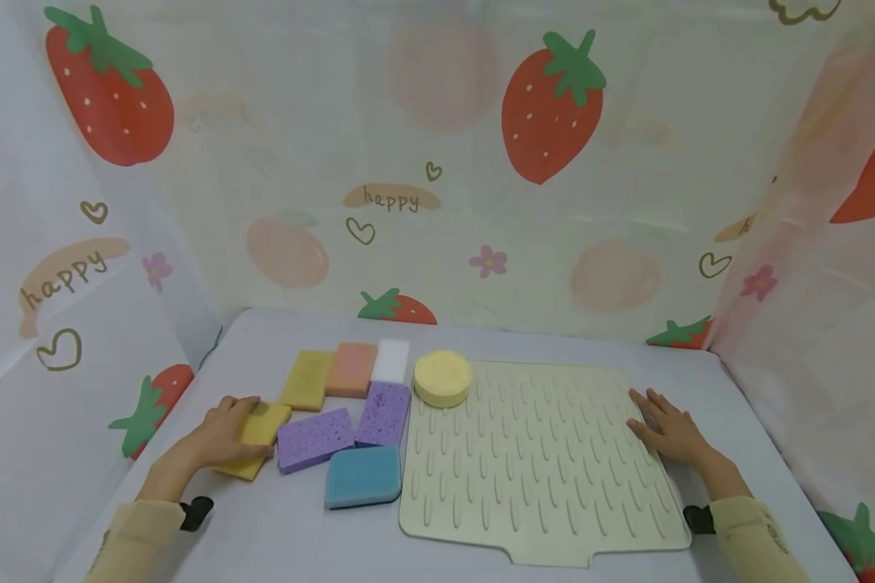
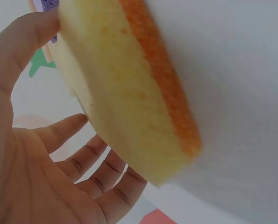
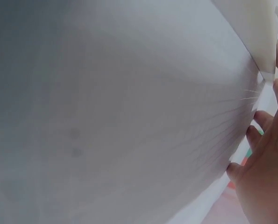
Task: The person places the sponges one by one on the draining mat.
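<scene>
At the left, my left hand (image 1: 222, 433) grips a yellow sponge (image 1: 264, 423), thumb at one edge and fingers at another. Up close, this sponge (image 2: 124, 93) shows an orange layer along its underside. Beside it lie two purple sponges (image 1: 315, 440), and a blue sponge (image 1: 363, 476) sits in front of them. My right hand (image 1: 672, 429) rests with spread fingers at the right edge of a cream ridged mat (image 1: 532, 461); its fingertips touch that edge. A round yellow sponge (image 1: 443, 379) lies on the mat's back left corner.
Behind the purple sponges stand a darker yellow sponge (image 1: 308, 380), a pink-orange sponge (image 1: 352, 369) and a white sponge (image 1: 390, 361), side by side. A white cloth covers the table (image 1: 262, 534). A strawberry-printed curtain (image 1: 452, 243) encloses the back and sides.
</scene>
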Demonstrator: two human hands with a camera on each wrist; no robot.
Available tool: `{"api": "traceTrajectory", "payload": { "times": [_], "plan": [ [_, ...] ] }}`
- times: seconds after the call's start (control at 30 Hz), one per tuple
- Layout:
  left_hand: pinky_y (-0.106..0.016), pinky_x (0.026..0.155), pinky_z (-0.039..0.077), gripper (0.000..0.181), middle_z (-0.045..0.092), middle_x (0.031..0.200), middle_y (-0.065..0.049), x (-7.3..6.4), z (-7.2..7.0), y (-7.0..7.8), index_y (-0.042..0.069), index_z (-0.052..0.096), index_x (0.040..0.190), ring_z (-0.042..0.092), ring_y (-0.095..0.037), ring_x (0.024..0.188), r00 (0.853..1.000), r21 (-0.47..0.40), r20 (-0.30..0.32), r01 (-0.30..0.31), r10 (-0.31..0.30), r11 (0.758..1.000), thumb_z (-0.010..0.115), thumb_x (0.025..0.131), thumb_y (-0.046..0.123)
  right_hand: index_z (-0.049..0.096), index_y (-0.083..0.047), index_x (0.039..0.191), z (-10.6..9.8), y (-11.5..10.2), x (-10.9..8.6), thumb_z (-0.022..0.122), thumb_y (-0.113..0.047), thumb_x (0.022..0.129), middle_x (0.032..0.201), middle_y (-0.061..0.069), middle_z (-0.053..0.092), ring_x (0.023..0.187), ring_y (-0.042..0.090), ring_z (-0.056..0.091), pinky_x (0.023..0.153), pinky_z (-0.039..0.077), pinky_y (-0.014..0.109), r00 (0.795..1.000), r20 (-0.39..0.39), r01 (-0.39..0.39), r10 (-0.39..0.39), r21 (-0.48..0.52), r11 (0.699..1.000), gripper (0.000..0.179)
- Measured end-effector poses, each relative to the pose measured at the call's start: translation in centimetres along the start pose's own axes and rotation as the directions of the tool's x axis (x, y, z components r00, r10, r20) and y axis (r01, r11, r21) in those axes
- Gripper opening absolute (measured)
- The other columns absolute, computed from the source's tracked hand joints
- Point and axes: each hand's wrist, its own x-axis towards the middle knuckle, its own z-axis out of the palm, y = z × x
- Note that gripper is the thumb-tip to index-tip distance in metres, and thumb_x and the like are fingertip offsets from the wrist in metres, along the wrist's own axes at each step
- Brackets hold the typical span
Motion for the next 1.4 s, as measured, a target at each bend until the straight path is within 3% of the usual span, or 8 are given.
{"api": "traceTrajectory", "payload": {
  "times": [0.33,0.73,0.9,1.07,1.2,1.4],
  "plan": [
    [-0.049,0.069,0.044,0.086,0.041,0.115,-0.032,-0.1,-1.2,0.0,-0.005,0.04,0.132,0.046,-0.039,0.089,1.0,0.033,-0.029,0.005,-0.004,0.999,0.075,0.069,0.041,0.025,-0.01,0.147,0.1,0.1,0.0,0.051,-0.041,0.092,0.145,0.033,0.021,0.13,0.053,0.019,0.093,0.009,0.075,1.0,0.002,0.004,-0.004,-0.002,1.0,0.067],
    [-0.049,0.071,0.044,0.082,0.043,0.118,-0.028,1.1,-3.2,1.9,-0.002,0.041,0.133,0.044,-0.038,0.095,0.992,0.034,-0.071,-0.106,0.108,0.994,0.077,0.069,0.035,0.025,-0.014,0.147,0.2,0.3,-0.1,0.051,-0.043,0.092,0.144,0.033,0.023,0.129,0.053,0.02,0.092,0.009,0.076,0.999,-0.031,0.024,-0.024,0.005,1.0,0.067],
    [-0.047,0.071,0.045,0.081,0.043,0.119,-0.025,2.3,-3.2,2.9,0.0,0.042,0.134,0.043,-0.036,0.097,0.988,0.04,-0.049,-0.142,0.144,0.989,0.076,0.07,0.037,0.024,-0.022,0.148,0.7,0.7,-0.2,0.048,-0.045,0.093,0.144,0.031,0.024,0.13,0.052,0.02,0.089,0.01,0.077,0.994,-0.087,0.062,-0.06,0.024,0.998,0.065],
    [-0.048,0.075,0.044,0.08,0.044,0.119,-0.023,3.7,-3.2,4.4,0.001,0.043,0.134,0.044,-0.035,0.1,0.98,0.055,-0.028,-0.196,0.198,0.979,0.076,0.07,0.037,0.025,-0.013,0.147,0.4,0.7,-0.1,0.05,-0.042,0.092,0.144,0.033,0.022,0.129,0.053,0.02,0.092,0.01,0.076,1.0,-0.027,0.015,-0.015,0.001,1.0,0.067],
    [-0.049,0.08,0.043,0.08,0.042,0.125,-0.021,4.4,-3.2,6.0,0.003,0.041,0.136,0.043,-0.035,0.105,0.98,0.05,0.018,-0.2,0.199,0.979,0.075,0.071,0.036,0.025,-0.01,0.147,0.3,0.5,-0.1,0.051,-0.041,0.092,0.145,0.033,0.021,0.13,0.053,0.02,0.092,0.009,0.076,1.0,-0.006,0.0,0.0,0.0,1.0,0.068],
    [-0.042,0.076,0.043,0.083,0.039,0.13,-0.018,5.3,-2.9,7.7,0.008,0.037,0.14,0.04,-0.029,0.103,0.978,0.025,0.086,-0.195,0.192,0.98,0.074,0.072,0.038,0.025,-0.01,0.147,0.2,0.3,0.0,0.051,-0.041,0.092,0.145,0.032,0.021,0.13,0.054,0.019,0.093,0.009,0.075,1.0,-0.005,0.003,-0.003,0.007,1.0,0.068]
  ]
}}
